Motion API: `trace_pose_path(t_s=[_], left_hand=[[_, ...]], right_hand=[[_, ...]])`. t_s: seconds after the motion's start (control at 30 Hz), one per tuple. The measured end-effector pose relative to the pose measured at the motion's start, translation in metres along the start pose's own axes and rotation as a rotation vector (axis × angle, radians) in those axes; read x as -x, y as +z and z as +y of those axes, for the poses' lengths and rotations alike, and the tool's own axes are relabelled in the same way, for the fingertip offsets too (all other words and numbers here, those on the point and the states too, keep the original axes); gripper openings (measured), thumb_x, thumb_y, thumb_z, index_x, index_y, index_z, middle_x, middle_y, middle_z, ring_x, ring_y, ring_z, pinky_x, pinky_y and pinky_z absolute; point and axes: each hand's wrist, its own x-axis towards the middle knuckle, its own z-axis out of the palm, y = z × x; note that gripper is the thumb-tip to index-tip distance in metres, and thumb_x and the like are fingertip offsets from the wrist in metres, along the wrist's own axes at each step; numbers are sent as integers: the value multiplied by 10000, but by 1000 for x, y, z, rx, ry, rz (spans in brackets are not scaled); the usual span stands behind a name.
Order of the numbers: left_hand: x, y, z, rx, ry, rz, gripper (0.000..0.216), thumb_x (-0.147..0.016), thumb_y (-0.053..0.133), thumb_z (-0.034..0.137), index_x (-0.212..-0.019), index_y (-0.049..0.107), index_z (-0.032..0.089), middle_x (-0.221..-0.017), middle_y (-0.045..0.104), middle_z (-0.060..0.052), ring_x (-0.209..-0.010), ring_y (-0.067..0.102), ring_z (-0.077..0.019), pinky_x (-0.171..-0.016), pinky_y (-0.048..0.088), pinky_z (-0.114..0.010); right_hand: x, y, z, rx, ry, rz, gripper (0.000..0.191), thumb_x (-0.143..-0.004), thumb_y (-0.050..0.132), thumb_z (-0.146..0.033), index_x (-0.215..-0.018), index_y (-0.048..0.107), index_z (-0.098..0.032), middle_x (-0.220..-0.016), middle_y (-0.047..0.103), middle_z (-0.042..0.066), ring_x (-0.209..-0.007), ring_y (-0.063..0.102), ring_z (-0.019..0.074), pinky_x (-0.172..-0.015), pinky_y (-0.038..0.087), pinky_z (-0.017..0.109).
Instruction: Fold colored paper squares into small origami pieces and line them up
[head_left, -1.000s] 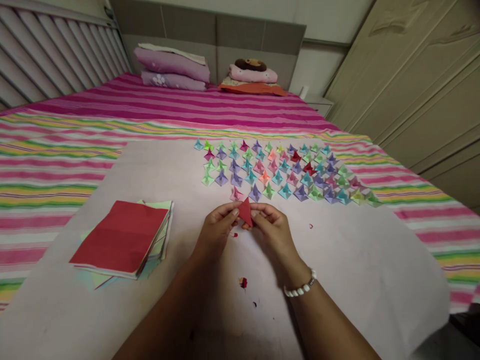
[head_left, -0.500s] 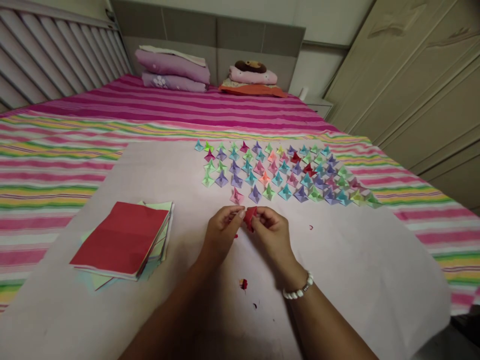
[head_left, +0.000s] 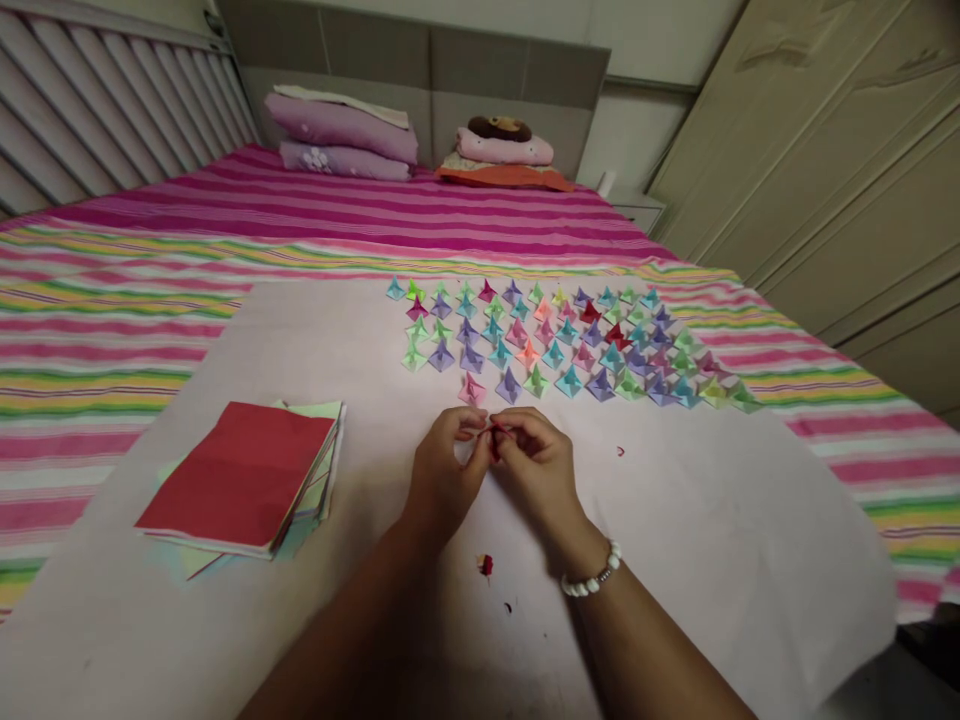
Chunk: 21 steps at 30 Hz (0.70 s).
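Note:
My left hand [head_left: 444, 472] and my right hand [head_left: 541, 468] meet over the white sheet, both closed in a pinch. Between their fingertips is a small piece of folded red paper [head_left: 495, 430], seen nearly edge-on and partly covered by the fingers. A white bead bracelet [head_left: 592, 578] circles my right wrist. Just beyond my hands, several small folded-paper shapes [head_left: 568, 380] with pointed peaks stand in rows, in green, purple, blue, pink and red. Left of my hands lies a stack of coloured paper squares [head_left: 238, 478], a red one on top.
The large white sheet [head_left: 675, 600] covers part of a striped bedspread [head_left: 862, 470]. Tiny dark and red scraps [head_left: 485, 565] lie near my forearms, with a red bit [head_left: 620, 451] to the right. Folded bedding [head_left: 341, 135] and a headboard [head_left: 375, 60] are at the back.
The red paper has turned in my fingers from showing a broad face to a thin edge. My left fingertips have closed onto its left side. The view has shifted slightly.

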Motion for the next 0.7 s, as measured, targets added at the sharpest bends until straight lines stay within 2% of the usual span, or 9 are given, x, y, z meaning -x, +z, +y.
trace_pose_path(t_s=[0.1, 0.2, 0.3, 0.37, 0.47, 0.57, 0.63, 0.7], left_hand=[[-2, -4, 1, 4, 155, -80, 198, -828, 471, 40, -870, 600, 184, -1060, 657, -77, -1051, 622, -164, -907, 522, -315], [-3, -6, 0, -5, 200, -170, 365, -801, 398, -25, -987, 634, 180, -1147, 634, -92, -1093, 606, -151, -956, 504, -313], [-3, -4, -1, -9, 205, -188, 403, -786, 458, -11, -1108, 624, 167, -1178, 629, -103, -1111, 601, -161, -980, 496, -313], [-3, -3, -1, 9, 206, -172, 368, -788, 527, 28, -1114, 630, 166, -1150, 647, -99, -1090, 613, -168, -980, 498, -315], [-4, -2, -2, 76, 102, -106, 266, -793, 608, 100, -1037, 673, 183, -1074, 681, -77, -1009, 647, -168, -891, 541, -290], [-5, -2, -3, 165, -61, -32, 170, -791, 663, 184, -956, 706, 195, -1011, 693, -62, -934, 660, -165, -778, 564, -266], [-5, -3, -3, 206, -129, -15, 122, -798, 672, 229, -908, 717, 201, -975, 693, -53, -902, 656, -159, -746, 558, -258], [-6, -5, -2, 237, -172, -13, 92, -804, 671, 252, -865, 720, 203, -963, 688, -49, -899, 648, -156, -740, 547, -252]], right_hand=[[-2, -1, -2, -105, 96, 24, 143, -658, 644, -158, -765, 721, -214, -813, 651, 19, -631, 567, 130, -588, 467, 279], [-3, -3, -5, -205, 219, -3, 132, -650, 651, -161, -753, 722, -205, -668, 645, -10, -582, 552, 126, -589, 455, 275], [-5, -5, -7, -336, 319, -30, 107, -680, 668, -194, -766, 732, -193, -577, 632, -22, -560, 544, 123, -601, 443, 271], [-7, -6, -7, -422, 362, -17, 103, -688, 695, -226, -773, 738, -187, -578, 639, -18, -555, 539, 118, -607, 436, 267], [-8, -6, -7, -473, 384, -25, 126, -722, 707, -300, -731, 724, -176, -533, 609, -15, -536, 518, 116, -596, 414, 263], [-7, -6, -7, -442, 369, -73, 250, -792, 656, -378, -649, 683, -175, -503, 584, -7, -519, 496, 120, -573, 385, 267], [-6, -6, -7, -426, 359, -116, 240, -803, 646, -381, -680, 693, -181, -515, 591, -8, -529, 505, 123, -571, 381, 268], [-5, -6, -8, -416, 353, -160, 152, -770, 679, -336, -784, 727, -193, -560, 615, -13, -557, 525, 128, -586, 392, 269]])
